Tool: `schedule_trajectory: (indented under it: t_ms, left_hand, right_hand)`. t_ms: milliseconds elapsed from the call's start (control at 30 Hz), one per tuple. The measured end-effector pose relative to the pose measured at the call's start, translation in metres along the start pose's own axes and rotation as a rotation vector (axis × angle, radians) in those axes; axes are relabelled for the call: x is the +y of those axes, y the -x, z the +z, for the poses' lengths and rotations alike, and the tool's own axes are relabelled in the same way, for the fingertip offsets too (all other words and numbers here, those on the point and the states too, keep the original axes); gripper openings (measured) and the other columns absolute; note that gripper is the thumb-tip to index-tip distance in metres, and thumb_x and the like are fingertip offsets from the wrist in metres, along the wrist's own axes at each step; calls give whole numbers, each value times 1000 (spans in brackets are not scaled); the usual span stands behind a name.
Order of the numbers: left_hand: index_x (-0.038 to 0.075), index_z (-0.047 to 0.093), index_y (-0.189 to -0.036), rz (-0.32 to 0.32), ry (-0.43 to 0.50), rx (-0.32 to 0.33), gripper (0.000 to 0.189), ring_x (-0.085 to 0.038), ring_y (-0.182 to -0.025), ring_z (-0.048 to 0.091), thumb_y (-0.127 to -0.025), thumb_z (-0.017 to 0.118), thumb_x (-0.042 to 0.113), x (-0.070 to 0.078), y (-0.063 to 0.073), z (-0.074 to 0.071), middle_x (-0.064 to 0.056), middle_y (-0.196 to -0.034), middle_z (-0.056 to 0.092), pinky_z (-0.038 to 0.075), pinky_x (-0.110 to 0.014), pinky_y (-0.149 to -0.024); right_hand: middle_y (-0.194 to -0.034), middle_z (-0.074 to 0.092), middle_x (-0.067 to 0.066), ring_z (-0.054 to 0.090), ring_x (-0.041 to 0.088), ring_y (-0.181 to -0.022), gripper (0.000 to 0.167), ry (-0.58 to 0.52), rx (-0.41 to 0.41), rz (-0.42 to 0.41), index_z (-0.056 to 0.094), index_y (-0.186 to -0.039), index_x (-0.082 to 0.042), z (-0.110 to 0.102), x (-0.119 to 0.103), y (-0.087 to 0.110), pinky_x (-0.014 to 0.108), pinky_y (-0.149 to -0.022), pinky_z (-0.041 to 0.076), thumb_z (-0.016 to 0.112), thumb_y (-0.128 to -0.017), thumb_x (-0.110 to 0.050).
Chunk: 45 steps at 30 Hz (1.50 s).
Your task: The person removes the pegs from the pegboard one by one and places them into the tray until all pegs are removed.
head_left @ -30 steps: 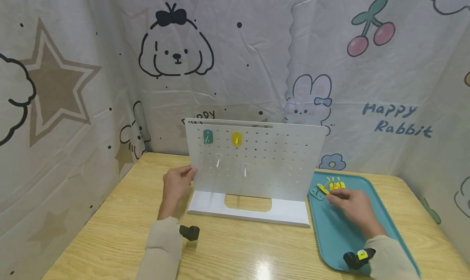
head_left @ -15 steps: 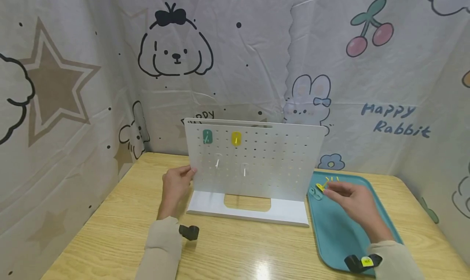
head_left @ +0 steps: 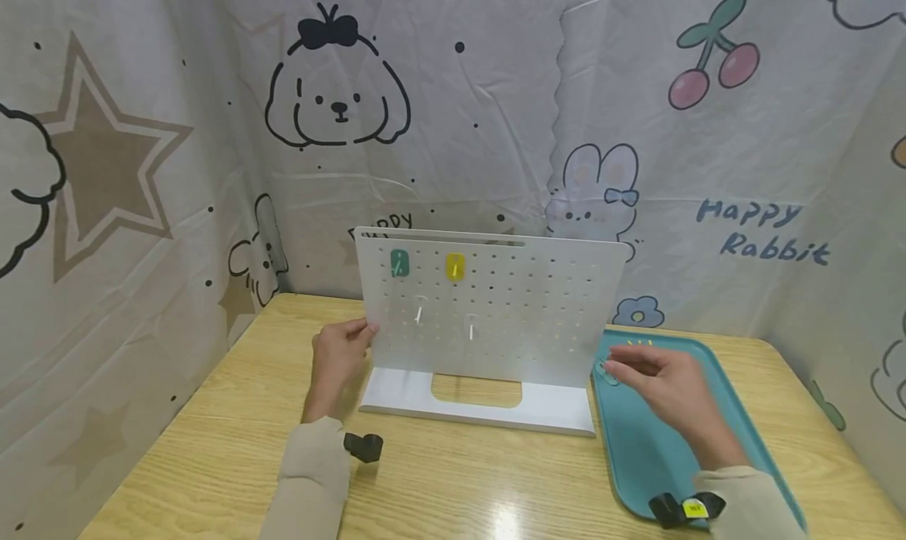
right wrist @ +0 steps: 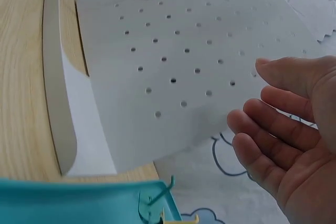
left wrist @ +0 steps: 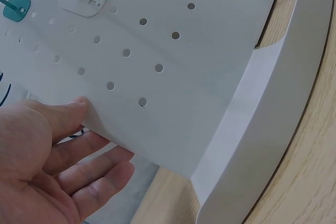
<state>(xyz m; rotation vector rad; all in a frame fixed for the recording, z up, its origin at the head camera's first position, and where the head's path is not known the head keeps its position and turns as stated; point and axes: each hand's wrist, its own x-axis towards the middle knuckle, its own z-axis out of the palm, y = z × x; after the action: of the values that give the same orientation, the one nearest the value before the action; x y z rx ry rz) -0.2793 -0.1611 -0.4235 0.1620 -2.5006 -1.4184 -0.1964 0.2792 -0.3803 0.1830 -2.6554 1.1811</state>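
A white pegboard (head_left: 524,312) stands on its base, carrying a green hook (head_left: 399,263), a yellow hook (head_left: 455,267) and two white hooks, one a white hook (head_left: 471,329) lower down. My left hand (head_left: 340,359) pinches the board's left edge, thumb (left wrist: 71,114) on the front face and fingers behind. Over the teal tray (head_left: 672,453) is my right hand (head_left: 661,379), its fingers loosely bent with nothing between them in the right wrist view. Its fingertips are close by a teal hook (head_left: 605,375). Yellow hooks (head_left: 640,343) behind the hand are mostly hidden.
Everything stands on a wooden table (head_left: 453,485). The tray is right of the board's base (head_left: 474,410), close to it. A patterned cloth (head_left: 453,131) hangs behind and at both sides.
My right hand has moved left from the yellow hooks toward the teal hook, covering the nearer yellow one. The left hand stays on the board's edge.
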Motion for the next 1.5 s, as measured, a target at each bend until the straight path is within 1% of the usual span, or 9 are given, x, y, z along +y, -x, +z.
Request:
schedule_trajectory:
  t_ms: [200,333,433,633,833,967,1167,1367,1500]
  left_hand:
    - [1,69,-123,12,1,-2,33,-31,-88,72,-100,66,23,-1,0,-1,-18,-106,73,57,-41,-73]
    - [2,69,-124,0,-4,-7,33,-32,-90,72,-100,65,24,-1,0,-1,-17,-108,72,57,-42,-74]
    - [4,69,-125,-14,-12,-11,33,-31,-90,71,-100,65,25,-1,0,-2,-16,-108,73,56,-42,-75]
    - [4,69,-125,-5,-10,-13,33,-31,-90,71,-100,65,26,-2,0,-1,-16,-109,72,56,-41,-75]
    - [3,69,-125,-3,-12,-16,33,-31,-90,71,-100,65,25,-2,1,-1,-16,-109,72,56,-41,-75]
    - [3,69,-125,-7,-13,-18,33,-31,-91,71,-101,65,25,-1,1,-2,-16,-110,72,56,-42,-76]
    - [3,68,-126,-9,-7,-19,35,-32,-91,71,-100,65,25,0,0,-3,-17,-111,72,56,-42,-76]
    - [3,68,-127,-15,7,-20,34,-31,-93,71,-101,65,25,-1,-1,-1,-17,-113,71,57,-41,-76]
    - [3,69,-125,-9,5,-18,33,-30,-90,71,-100,65,25,-2,0,-1,-17,-111,72,57,-39,-73]
  right_hand:
    - [-109,73,11,70,20,-94,36,-46,-9,-29,72,-116,1,10,-9,-4,24,-74,54,75,-93,-26]
    - [-105,74,9,70,20,-94,33,-70,-22,-48,73,-114,0,18,-14,-8,25,-75,54,76,-92,-25]
    - [-106,73,8,69,21,-95,33,-92,-52,-58,74,-113,0,25,-19,-13,27,-77,54,76,-92,-25]
    - [-107,73,9,68,22,-97,32,-190,-102,-50,73,-113,1,39,-29,-22,28,-78,54,76,-92,-22]
    - [-107,73,8,69,22,-97,31,-216,-136,-34,73,-114,0,56,-36,-30,34,-81,55,76,-91,-20]
    - [-107,73,8,69,22,-97,30,-227,-146,-63,73,-115,1,68,-39,-35,39,-82,55,76,-91,-18]
    - [-105,73,8,69,22,-95,29,-259,-148,-93,73,-114,1,84,-46,-39,37,-81,56,76,-91,-17]
    - [-105,73,8,69,22,-93,27,-285,-140,-112,74,-112,1,100,-55,-43,38,-81,55,76,-91,-17]
    - [-102,74,8,70,20,-91,25,-311,-131,-133,74,-110,2,110,-62,-45,35,-79,56,77,-90,-14]
